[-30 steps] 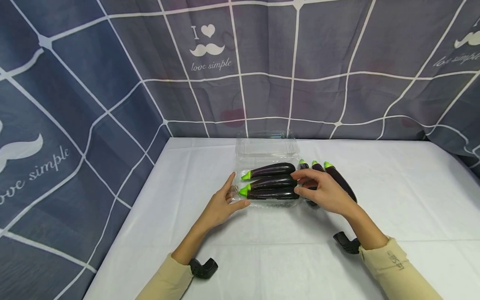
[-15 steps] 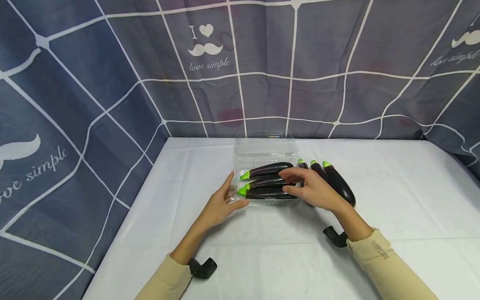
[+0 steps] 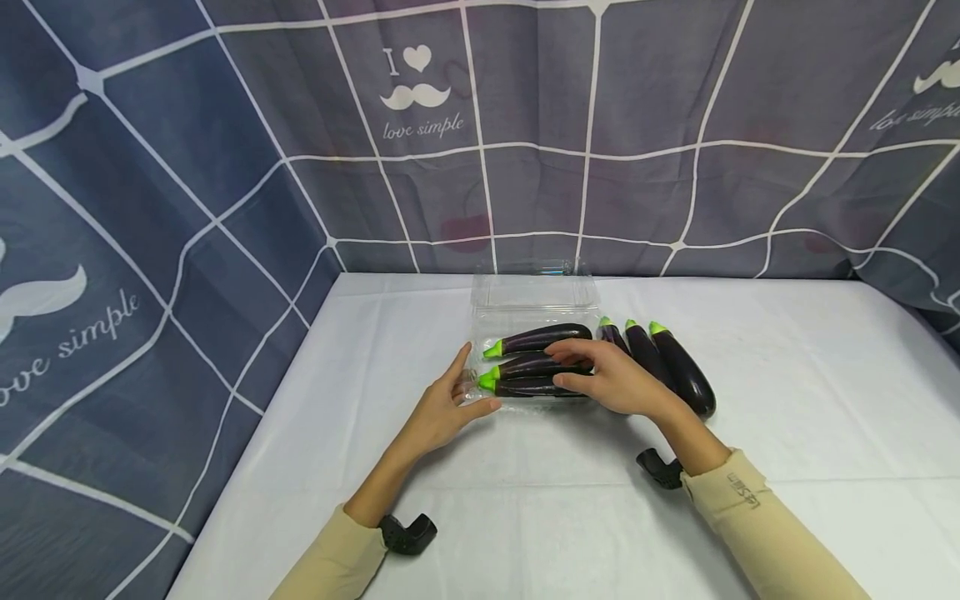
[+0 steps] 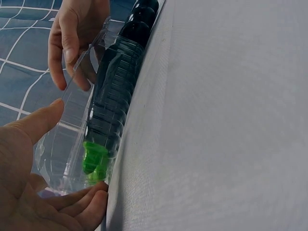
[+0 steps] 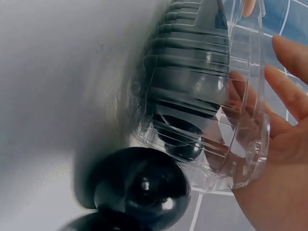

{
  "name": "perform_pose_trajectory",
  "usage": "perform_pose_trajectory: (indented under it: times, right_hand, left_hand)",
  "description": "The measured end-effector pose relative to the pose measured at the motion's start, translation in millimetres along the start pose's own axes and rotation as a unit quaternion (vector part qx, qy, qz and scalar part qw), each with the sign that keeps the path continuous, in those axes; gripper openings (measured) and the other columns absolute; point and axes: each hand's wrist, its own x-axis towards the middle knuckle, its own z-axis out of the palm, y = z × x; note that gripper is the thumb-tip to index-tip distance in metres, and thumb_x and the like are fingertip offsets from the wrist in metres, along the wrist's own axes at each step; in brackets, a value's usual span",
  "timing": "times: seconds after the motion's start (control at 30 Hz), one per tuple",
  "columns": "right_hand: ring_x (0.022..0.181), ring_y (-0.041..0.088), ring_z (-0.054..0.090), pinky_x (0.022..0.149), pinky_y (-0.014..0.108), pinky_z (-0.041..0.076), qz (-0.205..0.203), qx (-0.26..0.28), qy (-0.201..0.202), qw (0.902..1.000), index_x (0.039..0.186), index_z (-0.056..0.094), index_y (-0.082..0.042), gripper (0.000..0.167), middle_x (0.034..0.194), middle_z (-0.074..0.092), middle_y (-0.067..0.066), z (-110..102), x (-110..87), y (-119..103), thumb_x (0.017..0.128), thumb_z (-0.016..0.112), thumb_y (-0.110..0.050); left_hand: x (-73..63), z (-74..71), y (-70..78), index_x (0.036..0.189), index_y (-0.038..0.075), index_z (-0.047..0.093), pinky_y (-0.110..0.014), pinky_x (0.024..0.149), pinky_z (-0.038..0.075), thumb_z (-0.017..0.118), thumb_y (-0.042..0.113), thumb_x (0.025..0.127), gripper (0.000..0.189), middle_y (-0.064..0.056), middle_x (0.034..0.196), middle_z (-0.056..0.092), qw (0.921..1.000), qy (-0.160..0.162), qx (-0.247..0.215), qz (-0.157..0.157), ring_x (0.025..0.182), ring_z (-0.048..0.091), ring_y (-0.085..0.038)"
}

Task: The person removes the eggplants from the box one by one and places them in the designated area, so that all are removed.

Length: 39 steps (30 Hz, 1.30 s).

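Note:
A clear plastic clamshell box (image 3: 536, 320) lies with its lid raised at the back, three dark purple eggplants (image 3: 547, 337) side by side in it. My left hand (image 3: 442, 408) holds the box's left end, thumb along the front and fingers round the end by the green stems (image 4: 96, 159). Above the right part of the eggplants hovers my right hand (image 3: 611, 375), its fingers loosely bent and holding nothing. In the right wrist view, the right hand (image 5: 284, 115) shows past the box's clear wall (image 5: 240, 130).
Several more eggplants (image 3: 681, 367) lie on the white cloth (image 3: 817, 375) right of the box, green stems pointing away. Behind the table hangs a grey checked curtain (image 3: 540, 192). A black strap mount (image 3: 408, 533) sits on each wrist.
My right hand has shifted left over the eggplants in the box, uncovering more of those on the cloth. My left hand stays at the box's left end.

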Motion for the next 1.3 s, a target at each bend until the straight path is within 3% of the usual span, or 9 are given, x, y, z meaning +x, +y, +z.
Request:
perform_pose_trajectory:
  times: [0.33,0.67,1.03,1.3]
  right_hand:
    - [0.109,0.026,0.061,0.089,0.043,0.051,0.012,-0.006,-0.038,0.9992,0.136,0.058,-0.002,0.044,0.125,0.063,0.012,-0.7,3.8,2.4,0.096,0.068,-0.015]
    - [0.106,0.025,0.061,0.084,0.039,0.052,0.031,-0.018,-0.07,0.9969,0.132,0.062,-0.004,0.039,0.114,0.066,0.008,2.7,8.5,0.3,0.093,0.068,-0.006]
    - [0.094,0.019,0.06,0.078,0.035,0.051,0.029,-0.081,-0.048,0.9951,0.126,0.068,-0.007,0.04,0.103,0.066,0.002,9.5,11.6,-0.6,0.086,0.074,-0.004]
    - [0.089,0.019,0.059,0.076,0.036,0.05,-0.012,-0.113,-0.042,0.9926,0.121,0.071,-0.007,0.036,0.104,0.067,0.002,11.4,12.4,-1.4,0.085,0.076,-0.006]
  left_hand:
    - [0.5,0.9,2.0,0.16,0.022,0.014,-0.041,0.107,0.041,0.078,0.036,0.087,0.098,-0.021,0.147,0.043,1.0,-0.001,0.0,-0.002,0.132,0.045,-0.034]
    - [1.6,1.0,-1.5,0.16,0.022,0.014,-0.041,0.107,0.041,0.077,0.034,0.088,0.097,-0.022,0.147,0.043,1.0,-0.003,-0.008,-0.001,0.132,0.045,-0.036]
    - [1.1,0.8,-0.4,0.16,0.021,0.013,-0.04,0.107,0.041,0.077,0.034,0.088,0.098,-0.023,0.147,0.042,1.0,-0.002,-0.003,-0.001,0.133,0.044,-0.037]
    - [0.4,0.5,-0.5,0.16,0.021,0.013,-0.039,0.107,0.041,0.078,0.035,0.087,0.099,-0.024,0.148,0.04,1.0,-0.004,-0.006,0.0,0.133,0.044,-0.036]
